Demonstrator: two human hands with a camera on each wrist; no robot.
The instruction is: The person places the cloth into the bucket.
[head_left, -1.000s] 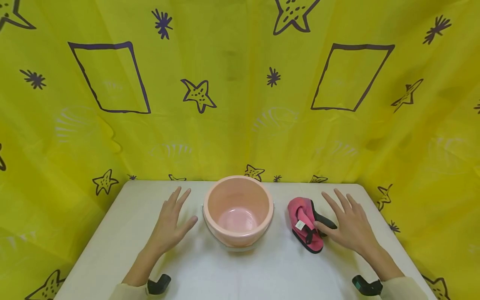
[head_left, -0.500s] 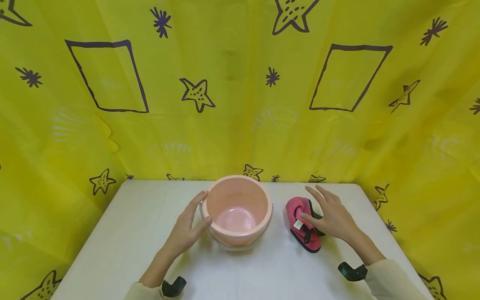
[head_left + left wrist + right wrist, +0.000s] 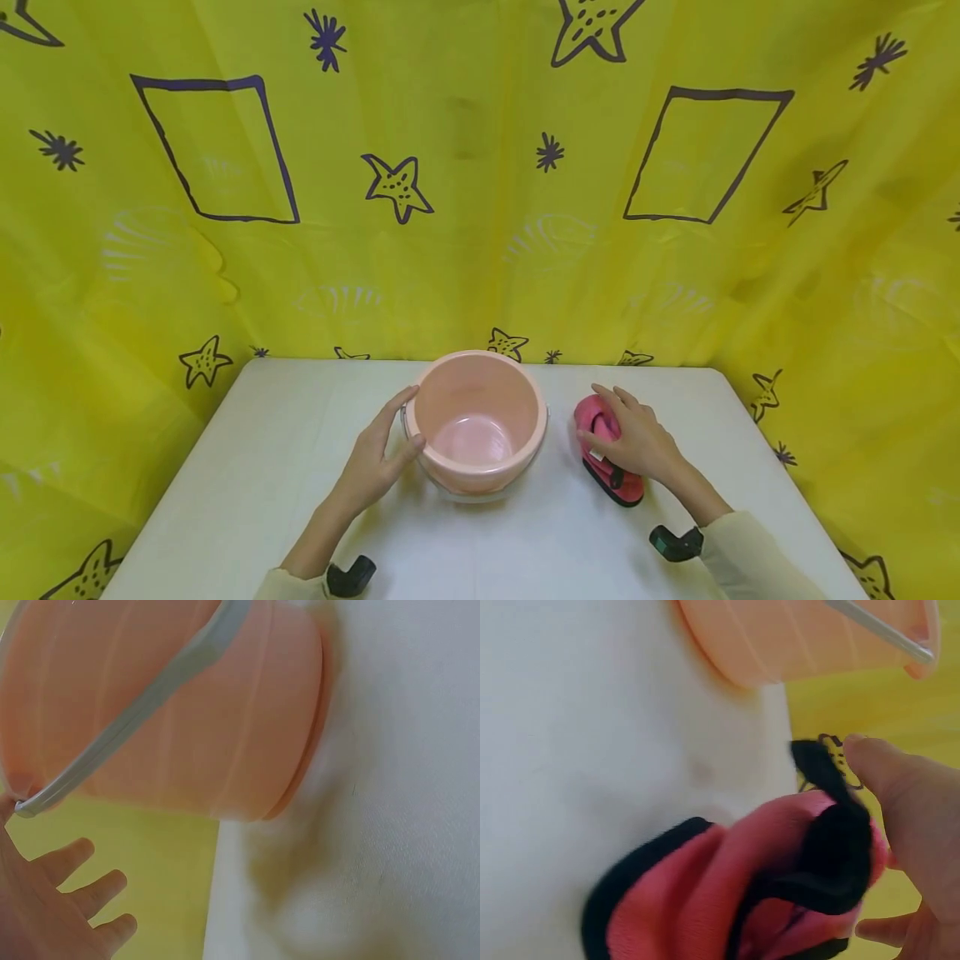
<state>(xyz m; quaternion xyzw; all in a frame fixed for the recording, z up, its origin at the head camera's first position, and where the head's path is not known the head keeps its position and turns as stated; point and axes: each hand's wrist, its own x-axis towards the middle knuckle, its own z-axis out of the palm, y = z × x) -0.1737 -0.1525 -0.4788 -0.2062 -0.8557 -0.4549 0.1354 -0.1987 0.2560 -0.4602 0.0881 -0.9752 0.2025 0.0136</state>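
A light pink bucket (image 3: 477, 471) with a grey handle (image 3: 127, 724) stands upright on the white table. My left hand (image 3: 372, 467) is at its left side, with thumb and index fingertips at the rim; the lower fingers spread apart from the wall in the left wrist view. To the bucket's right lies a bundled pink cloth item with black edging (image 3: 611, 483), its exact kind unclear. My right hand (image 3: 639, 442) reaches over it, thumb on the near left side and fingers at the far side, hiding part of it. A black strap (image 3: 829, 769) sticks up near the thumb.
The white table (image 3: 300, 417) ends at a yellow curtain (image 3: 465, 250) printed with stars and rectangles, which stands behind and at both sides. A black wrist device (image 3: 351, 575) sits on each wrist.
My left hand has moved right to the bucket's rim. My right hand has moved left and come over the pink cloth item. The bucket and the item have not moved on the table.
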